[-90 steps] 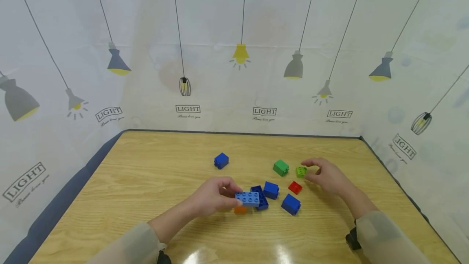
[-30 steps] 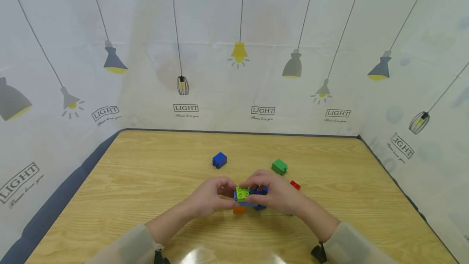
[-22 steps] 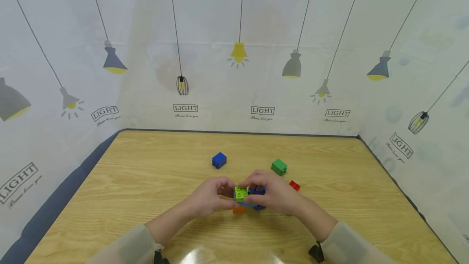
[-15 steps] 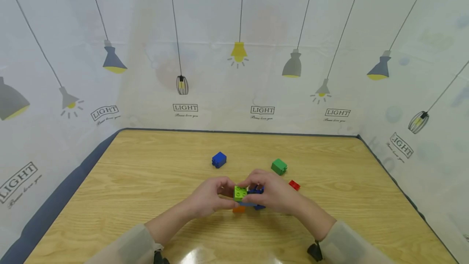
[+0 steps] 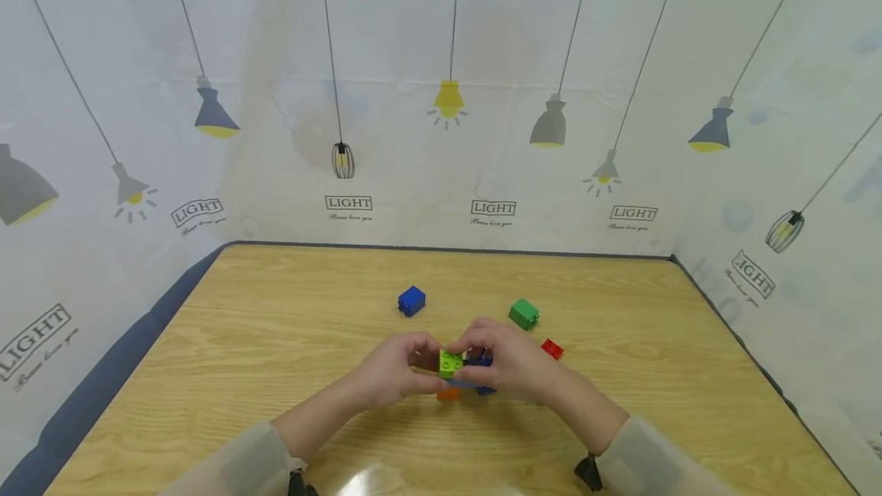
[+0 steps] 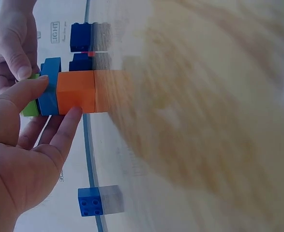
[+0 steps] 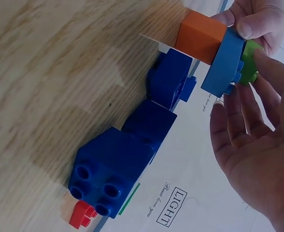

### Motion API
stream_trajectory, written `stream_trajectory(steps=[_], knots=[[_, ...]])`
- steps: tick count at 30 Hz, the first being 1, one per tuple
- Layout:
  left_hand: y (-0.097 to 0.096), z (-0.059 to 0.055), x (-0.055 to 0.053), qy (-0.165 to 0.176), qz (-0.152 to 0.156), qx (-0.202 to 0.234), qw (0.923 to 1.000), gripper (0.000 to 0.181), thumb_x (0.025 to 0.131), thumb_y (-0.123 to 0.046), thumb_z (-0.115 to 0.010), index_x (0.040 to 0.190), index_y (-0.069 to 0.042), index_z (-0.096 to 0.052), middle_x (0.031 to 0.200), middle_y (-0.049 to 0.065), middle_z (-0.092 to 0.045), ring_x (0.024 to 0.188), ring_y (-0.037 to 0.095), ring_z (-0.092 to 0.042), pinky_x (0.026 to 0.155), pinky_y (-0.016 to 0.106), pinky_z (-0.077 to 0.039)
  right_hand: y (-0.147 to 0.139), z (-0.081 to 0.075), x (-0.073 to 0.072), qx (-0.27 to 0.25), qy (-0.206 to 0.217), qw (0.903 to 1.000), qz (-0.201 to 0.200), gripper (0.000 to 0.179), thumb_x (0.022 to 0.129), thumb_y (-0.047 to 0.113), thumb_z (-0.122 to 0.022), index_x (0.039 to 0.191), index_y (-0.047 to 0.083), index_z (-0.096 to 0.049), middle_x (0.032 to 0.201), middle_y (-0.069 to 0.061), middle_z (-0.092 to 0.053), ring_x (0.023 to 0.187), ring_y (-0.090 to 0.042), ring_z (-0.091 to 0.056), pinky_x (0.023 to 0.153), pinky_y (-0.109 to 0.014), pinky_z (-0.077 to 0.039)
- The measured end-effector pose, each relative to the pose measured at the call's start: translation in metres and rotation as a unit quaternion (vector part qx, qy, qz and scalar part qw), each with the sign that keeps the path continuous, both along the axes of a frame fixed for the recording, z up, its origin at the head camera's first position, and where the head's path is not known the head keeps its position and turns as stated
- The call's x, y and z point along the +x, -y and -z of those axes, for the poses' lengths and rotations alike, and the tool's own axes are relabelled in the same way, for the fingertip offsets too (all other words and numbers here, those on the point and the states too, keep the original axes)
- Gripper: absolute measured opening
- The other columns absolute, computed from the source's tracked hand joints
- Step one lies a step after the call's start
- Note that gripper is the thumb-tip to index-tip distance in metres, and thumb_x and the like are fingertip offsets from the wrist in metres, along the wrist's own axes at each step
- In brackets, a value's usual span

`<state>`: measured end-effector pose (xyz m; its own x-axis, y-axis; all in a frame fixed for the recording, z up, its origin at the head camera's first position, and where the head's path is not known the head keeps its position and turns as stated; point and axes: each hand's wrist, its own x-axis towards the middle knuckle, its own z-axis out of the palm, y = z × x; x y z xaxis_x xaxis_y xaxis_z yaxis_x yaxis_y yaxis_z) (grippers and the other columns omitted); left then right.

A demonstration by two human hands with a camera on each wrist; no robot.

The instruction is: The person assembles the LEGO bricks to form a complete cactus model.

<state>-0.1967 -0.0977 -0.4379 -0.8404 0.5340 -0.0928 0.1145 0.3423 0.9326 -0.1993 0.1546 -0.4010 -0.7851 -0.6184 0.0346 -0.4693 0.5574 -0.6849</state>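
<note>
A lime green brick (image 5: 451, 364) sits on the left end of a light blue brick (image 7: 224, 65), pinched between the thumb and fingers of my right hand (image 5: 517, 362). Under that end of the light blue brick is an orange brick (image 6: 76, 92), standing on the table. My left hand (image 5: 389, 373) holds the light blue brick at its left end, thumb on the near side, with a finger reaching down to the orange brick. The light blue brick's other end juts out past the orange one, studs showing in the right wrist view.
Several dark blue bricks (image 7: 112, 169) lie right of the stack, partly hidden by my right hand in the head view. A red brick (image 5: 552, 349) and a green brick (image 5: 524, 314) are farther right. Another blue brick (image 5: 412, 301) lies beyond my left hand on the wooden table (image 5: 296, 289).
From the right side, my right hand has brought the lime green brick onto the light blue brick. Over the last second both hands stay almost in place, the lime brick shifting slightly left.
</note>
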Motion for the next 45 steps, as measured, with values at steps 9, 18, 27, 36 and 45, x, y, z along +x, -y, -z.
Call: stream_trajectory(steps=[9,18,27,36,45], knots=[[0.004,-0.0019,0.0014,0.015,-0.005,0.029,0.9995,0.03,0.095,-0.012,-0.086,0.121,-0.006,-0.072,0.122,0.008,-0.076,0.118,0.025,-0.075,0.099,0.036,-0.064,0.0028,-0.0014,0.0015,0.005,-0.011,0.9999,0.002,0.028,0.098,0.023,-0.086,0.126,0.02,-0.082,0.108,0.008,-0.068,0.09,-0.009,-0.061,0.077,-0.022,-0.055],[0.0032,-0.0017,-0.0002,0.007,-0.006,0.018,0.9998,0.023,0.094,-0.011,-0.085,0.113,-0.007,-0.072,0.12,0.006,-0.078,0.116,0.024,-0.076,0.096,0.035,-0.065,0.004,-0.0027,0.0013,0.006,-0.019,0.9998,-0.003,0.029,0.098,0.022,-0.086,0.126,0.02,-0.082,0.107,0.006,-0.069,0.088,-0.01,-0.06,0.076,-0.022,-0.054],[0.0046,-0.0028,0.0,0.0,-0.007,0.003,1.0,0.023,0.095,-0.015,-0.086,0.112,-0.009,-0.072,0.12,0.005,-0.077,0.119,0.025,-0.075,0.098,0.038,-0.065,0.0051,-0.0024,0.0004,0.01,-0.006,0.9999,0.007,0.028,0.097,0.02,-0.086,0.125,0.021,-0.083,0.106,0.006,-0.07,0.088,-0.01,-0.06,0.076,-0.022,-0.053],[0.004,-0.0039,-0.0001,-0.01,-0.011,-0.006,0.9999,0.025,0.094,-0.017,-0.087,0.113,-0.01,-0.073,0.118,0.003,-0.077,0.118,0.023,-0.075,0.099,0.039,-0.064,0.0031,0.0026,-0.0014,-0.002,0.0,0.9999,0.016,0.029,0.096,0.02,-0.087,0.124,0.022,-0.083,0.105,0.004,-0.071,0.088,-0.014,-0.06,0.075,-0.023,-0.052],[0.003,-0.0049,0.0006,-0.009,-0.012,-0.012,0.9998,0.024,0.094,-0.018,-0.088,0.113,-0.011,-0.073,0.117,0.003,-0.077,0.118,0.023,-0.075,0.1,0.039,-0.064,0.002,0.0053,-0.0001,-0.009,0.01,0.9996,0.027,0.03,0.096,0.022,-0.088,0.125,0.025,-0.083,0.105,0.004,-0.071,0.089,-0.017,-0.061,0.075,-0.023,-0.051]])
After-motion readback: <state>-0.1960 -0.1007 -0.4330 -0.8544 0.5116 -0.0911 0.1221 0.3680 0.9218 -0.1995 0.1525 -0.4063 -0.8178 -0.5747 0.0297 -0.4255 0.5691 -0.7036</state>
